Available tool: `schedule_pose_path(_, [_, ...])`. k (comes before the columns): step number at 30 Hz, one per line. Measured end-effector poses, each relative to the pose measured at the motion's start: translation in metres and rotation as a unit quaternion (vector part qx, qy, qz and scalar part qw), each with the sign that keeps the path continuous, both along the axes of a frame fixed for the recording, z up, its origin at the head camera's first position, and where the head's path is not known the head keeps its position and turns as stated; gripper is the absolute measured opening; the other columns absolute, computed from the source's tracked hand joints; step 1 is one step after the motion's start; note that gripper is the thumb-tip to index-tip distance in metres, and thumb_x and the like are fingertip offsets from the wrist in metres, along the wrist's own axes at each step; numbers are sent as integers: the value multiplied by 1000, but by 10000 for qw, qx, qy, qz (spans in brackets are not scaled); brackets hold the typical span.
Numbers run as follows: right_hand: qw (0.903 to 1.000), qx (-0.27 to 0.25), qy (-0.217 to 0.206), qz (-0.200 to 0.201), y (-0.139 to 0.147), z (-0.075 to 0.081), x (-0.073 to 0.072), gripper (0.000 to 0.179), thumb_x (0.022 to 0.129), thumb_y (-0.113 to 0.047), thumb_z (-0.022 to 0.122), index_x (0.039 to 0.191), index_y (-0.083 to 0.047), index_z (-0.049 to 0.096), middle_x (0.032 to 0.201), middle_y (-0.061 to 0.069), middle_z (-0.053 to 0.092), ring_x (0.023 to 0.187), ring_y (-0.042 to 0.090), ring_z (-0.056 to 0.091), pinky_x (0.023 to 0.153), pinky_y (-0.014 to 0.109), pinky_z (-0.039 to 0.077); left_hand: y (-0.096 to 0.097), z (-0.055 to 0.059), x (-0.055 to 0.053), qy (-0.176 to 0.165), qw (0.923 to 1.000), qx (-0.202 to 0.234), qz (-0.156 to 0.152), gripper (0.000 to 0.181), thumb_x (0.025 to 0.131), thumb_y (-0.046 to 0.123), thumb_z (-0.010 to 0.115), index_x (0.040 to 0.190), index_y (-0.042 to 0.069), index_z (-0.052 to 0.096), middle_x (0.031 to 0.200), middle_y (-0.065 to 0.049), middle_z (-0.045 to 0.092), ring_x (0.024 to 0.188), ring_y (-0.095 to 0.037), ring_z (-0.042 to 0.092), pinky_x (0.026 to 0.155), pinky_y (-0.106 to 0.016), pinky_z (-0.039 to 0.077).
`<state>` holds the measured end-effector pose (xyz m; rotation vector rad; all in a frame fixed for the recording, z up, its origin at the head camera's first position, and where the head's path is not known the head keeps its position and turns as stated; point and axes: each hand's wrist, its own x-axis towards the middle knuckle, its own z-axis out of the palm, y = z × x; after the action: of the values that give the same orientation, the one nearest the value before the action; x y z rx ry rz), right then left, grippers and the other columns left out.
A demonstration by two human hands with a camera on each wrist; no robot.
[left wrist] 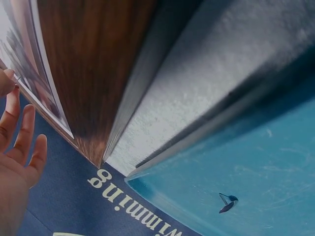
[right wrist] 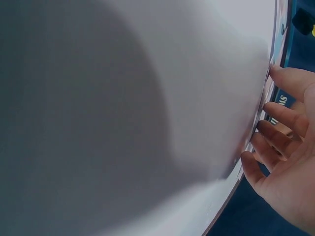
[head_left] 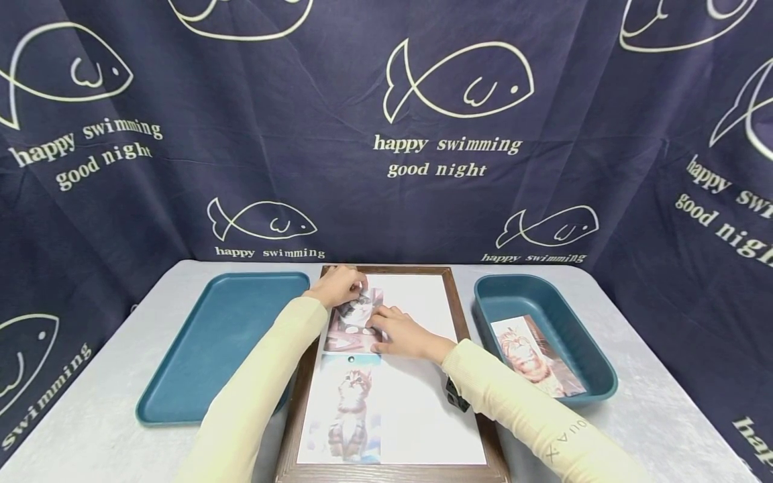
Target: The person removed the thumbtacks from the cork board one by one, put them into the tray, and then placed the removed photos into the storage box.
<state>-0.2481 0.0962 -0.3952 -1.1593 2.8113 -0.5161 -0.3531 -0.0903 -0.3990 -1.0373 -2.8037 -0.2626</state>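
A wood-framed white board [head_left: 431,416] lies on the table in front of me. On its upper left is a picture of a grey-and-white cat on pink [head_left: 353,342]. My left hand [head_left: 338,286] pinches this picture near its top edge between thumb and finger. My right hand [head_left: 406,334] rests its fingertips at the picture's right edge; in the right wrist view the fingers [right wrist: 283,135] are spread along that edge. Directly below lies a picture of an upright tabby kitten [head_left: 349,409] on light blue, untouched.
A flat blue tray [head_left: 223,342] lies to the left. At the right stands a deeper blue bin [head_left: 568,322] with an orange cat picture [head_left: 531,355] leaning in it. A dark curtain [head_left: 350,134] with fish outlines hangs behind the grey table [head_left: 102,396].
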Motion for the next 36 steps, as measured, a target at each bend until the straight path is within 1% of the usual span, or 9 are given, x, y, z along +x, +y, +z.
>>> schedule_pose_path(4, [10000, -6, 4, -1, -1, 1, 1, 38, 82, -24, 66, 115, -7, 57, 114, 7, 52, 100, 22, 46, 82, 40, 40, -2, 2, 0, 18, 10000, 42, -6, 15, 78, 8, 64, 89, 17, 69, 81, 0, 61, 73, -15, 53, 69, -33, 43])
schedule_pose_path(8, [10000, -2, 10, 2, -1, 1, 1, 38, 82, -24, 66, 115, -7, 57, 114, 6, 52, 100, 22, 47, 83, 40, 40, -4, 5, 0, -72, 9999, 137, -13, 15, 79, 8, 64, 92, 15, 69, 82, -1, 62, 73, -15, 53, 68, -32, 43])
schedule_pose_path(11, [10000, -7, 12, 13, -1, 1, 1, 38, 82, -24, 66, 115, -7, 57, 113, 6, 52, 100, 22, 47, 83, 41, 40, -4, 7, 2, -146, 9997, 213, 2, 16, 79, 8, 65, 94, 13, 68, 83, -2, 62, 73, -16, 53, 69, -33, 44])
schedule_pose_path(16, [10000, -6, 16, 30, -1, 1, 0, 38, 83, -24, 66, 115, -6, 57, 114, 7, 52, 100, 22, 47, 82, 40, 40, -7, 12, 5, -260, 9994, 230, 89, 17, 81, 10, 65, 97, 13, 66, 88, -3, 62, 78, -20, 53, 74, -38, 44])
schedule_pose_path(18, [10000, -3, 21, 40, -1, 1, 0, 38, 83, -24, 66, 115, -6, 57, 114, 7, 52, 100, 22, 47, 82, 40, 40, -9, 12, 5, -263, 9994, 210, 89, 17, 81, 10, 65, 98, 14, 66, 91, -3, 62, 79, -20, 54, 75, -38, 44])
schedule_pose_path(22, [10000, -9, 55, 57, -1, 1, -1, 38, 82, -23, 66, 115, -6, 57, 114, 7, 53, 99, 22, 47, 83, 40, 41, -15, 12, 3, -119, 9996, 243, -49, 18, 81, 10, 64, 98, 14, 67, 92, -3, 63, 76, -19, 54, 72, -34, 45])
schedule_pose_path(24, [10000, -10, 75, 59, 0, 1, -1, 38, 82, -23, 66, 115, -6, 58, 114, 7, 53, 99, 22, 47, 82, 40, 41, -18, 11, 3, -115, 9996, 233, -72, 18, 81, 9, 62, 98, 14, 66, 92, -3, 63, 74, -17, 52, 70, -32, 44])
schedule_pose_path(31, [9999, -70, 64, 69, 0, 1, 0, 37, 82, -22, 66, 114, -6, 58, 114, 7, 53, 98, 22, 47, 82, 40, 41, -27, 18, 10, -98, 9995, 296, -90, 21, 78, 8, 62, 98, 12, 67, 93, -3, 64, 77, -19, 55, 70, -33, 46])
schedule_pose_path(36, [9999, -84, 35, 45, 0, 0, 0, 36, 82, -22, 66, 114, -6, 58, 114, 6, 53, 98, 21, 47, 82, 41, 41, -38, 19, 14, -122, 9991, 404, -95, 18, 80, 8, 65, 98, 11, 66, 90, -4, 63, 78, -20, 57, 69, -32, 45])
